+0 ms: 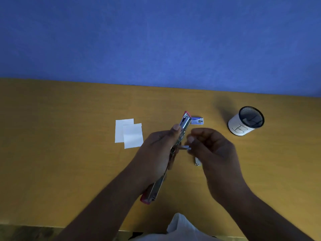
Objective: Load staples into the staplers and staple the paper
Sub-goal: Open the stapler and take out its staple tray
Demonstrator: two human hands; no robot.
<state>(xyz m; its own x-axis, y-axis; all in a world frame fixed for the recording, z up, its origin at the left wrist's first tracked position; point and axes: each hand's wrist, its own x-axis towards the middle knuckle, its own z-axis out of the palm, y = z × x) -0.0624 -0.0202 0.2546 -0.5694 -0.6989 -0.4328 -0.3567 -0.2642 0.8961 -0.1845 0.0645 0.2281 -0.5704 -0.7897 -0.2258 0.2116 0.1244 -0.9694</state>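
A person's left hand (pixel 156 150) grips a pink-and-metal stapler (pixel 184 122) swung fully open above a yellow-brown table (pixel 69 136). The fingers are wrapped round its middle and the thumb is laid along the metal channel. The stapler runs lengthwise through that grip, with one end jutting out beyond the thumb and the other reaching back past the wrist toward the person. Just to the right of the grip, the right hand (pixel 213 146) pinches a short silvery strip of staples (pixel 185 148) between thumb and curled fingers, and the strip's free end meets the stapler's hinge area. A small blue staple box (pixel 197 120) lies on the table just beyond the stapler's far tip. Two overlapping white paper slips (pixel 128 133) lie to the left of the gripping hand, near it. A small metal piece (pixel 197 161), too blurred to identify, shows partly under the right hand. A black mesh cup (pixel 246 121), wrapped in white paper, stands well off to the right.
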